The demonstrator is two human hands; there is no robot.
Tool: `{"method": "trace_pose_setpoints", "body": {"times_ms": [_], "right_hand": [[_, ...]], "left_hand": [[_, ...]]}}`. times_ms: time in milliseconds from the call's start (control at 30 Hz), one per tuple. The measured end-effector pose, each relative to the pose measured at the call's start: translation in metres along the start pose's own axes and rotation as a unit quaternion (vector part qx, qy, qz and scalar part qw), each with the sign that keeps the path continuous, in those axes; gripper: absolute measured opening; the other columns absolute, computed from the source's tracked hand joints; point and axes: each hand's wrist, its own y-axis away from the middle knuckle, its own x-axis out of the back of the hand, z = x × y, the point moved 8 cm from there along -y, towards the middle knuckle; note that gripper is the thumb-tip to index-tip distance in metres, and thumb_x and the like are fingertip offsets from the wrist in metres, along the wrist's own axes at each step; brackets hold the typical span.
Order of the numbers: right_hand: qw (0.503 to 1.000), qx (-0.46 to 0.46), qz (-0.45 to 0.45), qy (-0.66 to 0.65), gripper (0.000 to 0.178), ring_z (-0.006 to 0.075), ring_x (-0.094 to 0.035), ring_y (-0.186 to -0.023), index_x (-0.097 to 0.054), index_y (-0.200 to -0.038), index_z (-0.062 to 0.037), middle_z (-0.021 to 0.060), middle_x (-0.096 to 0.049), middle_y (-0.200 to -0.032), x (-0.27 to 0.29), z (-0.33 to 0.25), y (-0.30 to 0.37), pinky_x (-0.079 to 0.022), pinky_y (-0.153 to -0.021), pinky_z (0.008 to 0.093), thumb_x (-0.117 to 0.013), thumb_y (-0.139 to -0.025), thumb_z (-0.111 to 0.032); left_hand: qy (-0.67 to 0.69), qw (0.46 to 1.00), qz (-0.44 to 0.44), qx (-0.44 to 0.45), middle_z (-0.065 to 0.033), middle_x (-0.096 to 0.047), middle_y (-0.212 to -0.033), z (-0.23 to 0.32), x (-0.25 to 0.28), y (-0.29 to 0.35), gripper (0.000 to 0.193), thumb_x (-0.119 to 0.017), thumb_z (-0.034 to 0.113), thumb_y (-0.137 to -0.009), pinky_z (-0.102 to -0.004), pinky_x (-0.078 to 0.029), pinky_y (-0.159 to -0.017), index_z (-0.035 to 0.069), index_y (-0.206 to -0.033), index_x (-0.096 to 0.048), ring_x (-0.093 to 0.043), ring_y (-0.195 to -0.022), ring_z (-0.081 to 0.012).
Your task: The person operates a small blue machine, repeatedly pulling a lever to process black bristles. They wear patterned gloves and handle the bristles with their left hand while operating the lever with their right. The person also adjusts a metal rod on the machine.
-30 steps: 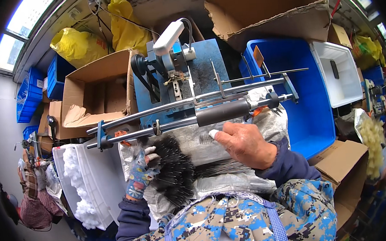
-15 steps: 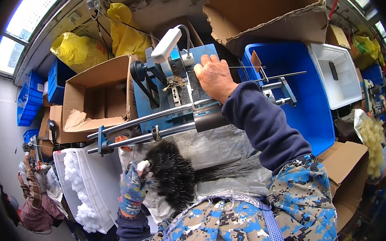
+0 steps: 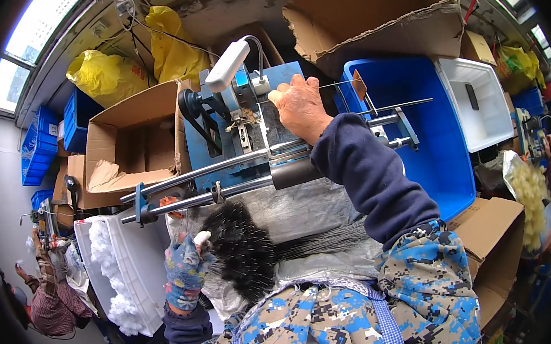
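My bare right hand [image 3: 301,108] is on top of the blue bench machine [image 3: 207,156], its fingers bent and closed. A thin wire runs out from under it toward the right; the exact grip is hidden. Gloved in a patterned blue knit, my left hand [image 3: 186,268] is curled at the left edge of a heap of black bristle brushes [image 3: 243,251]. A small white piece [image 3: 201,237] shows at its fingertips; I cannot tell whether it is glove or a held thing. Thin wire stems [image 3: 325,242] extend rightward from the heap. Two steel rails [image 3: 225,189] cross between my hands.
A white lamp [image 3: 227,67] hangs over the machine. On its right stand a blue bin [image 3: 437,160] and a white tub [image 3: 485,112]. Cardboard boxes [image 3: 109,129] and a white crate [image 3: 151,264] holding white tufts are on the left. Other people work at both sides.
The whole view has shifted slightly. My right hand's fingers have shifted a little on the machine. My left hand stays beside the black brushes.
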Motion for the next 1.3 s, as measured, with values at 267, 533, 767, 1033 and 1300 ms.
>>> {"method": "trace_pose_setpoints", "body": {"times_ms": [267,533,767,1033,1300], "right_hand": [[0.998,-0.052,-0.024,0.029,0.028,0.0287,-0.042,-0.105,-0.064,-0.096,-0.0065,0.0117,-0.048,-0.118,0.005,0.014,0.008,-0.031,-0.084,0.0455,-0.062,-0.072,-0.020],[0.993,-0.078,-0.085,-0.022,0.058,0.0320,-0.046,-0.104,-0.049,-0.118,0.0014,0.0184,-0.037,-0.115,0.012,0.015,0.043,-0.044,-0.080,0.0408,-0.069,-0.072,-0.028],[0.994,-0.057,-0.083,-0.038,0.061,0.0331,-0.057,-0.087,-0.043,-0.119,0.0080,0.0205,-0.043,-0.105,-0.004,-0.012,0.035,-0.050,-0.073,0.0373,-0.064,-0.077,-0.030],[0.993,-0.034,-0.070,-0.087,0.064,0.0316,-0.058,-0.079,-0.038,-0.121,0.0112,0.0218,-0.050,-0.101,-0.022,-0.059,0.018,-0.051,-0.070,0.0364,-0.062,-0.079,-0.031],[0.998,-0.011,-0.060,0.023,0.036,0.0277,-0.049,-0.093,-0.055,-0.100,0.0020,0.0141,-0.048,-0.098,0.022,0.007,0.038,-0.042,-0.072,0.0397,-0.065,-0.076,-0.023]], "left_hand": [[0.122,0.970,0.210,-0.022,-0.0177,-0.060,-0.093,0.016,0.087,0.033,0.053,-0.061,-0.002,-0.079,-0.0251,-0.051,-0.061,0.005,-0.125,-0.037,-0.061,-0.070,-0.0204],[0.458,0.831,0.313,-0.033,-0.0217,-0.060,-0.091,0.033,0.088,0.007,0.086,-0.063,-0.002,-0.077,-0.0285,-0.050,-0.044,0.008,-0.141,-0.005,-0.060,-0.054,-0.0229],[0.484,0.816,0.302,-0.089,-0.0261,-0.058,-0.101,0.047,0.078,-0.012,0.082,-0.062,0.004,-0.081,-0.0278,-0.050,-0.039,0.010,-0.141,-0.006,-0.061,-0.054,-0.0235],[0.519,0.811,0.269,0.001,-0.0195,-0.061,-0.089,0.054,0.052,-0.024,0.069,-0.063,0.008,-0.081,-0.0282,-0.052,-0.045,0.014,-0.138,-0.023,-0.061,-0.056,-0.0217],[0.550,0.775,0.306,0.053,-0.0215,-0.061,-0.088,-0.009,0.053,0.003,0.060,-0.054,0.000,-0.085,-0.0305,-0.053,-0.043,0.009,-0.136,-0.026,-0.062,-0.057,-0.0246]]}}
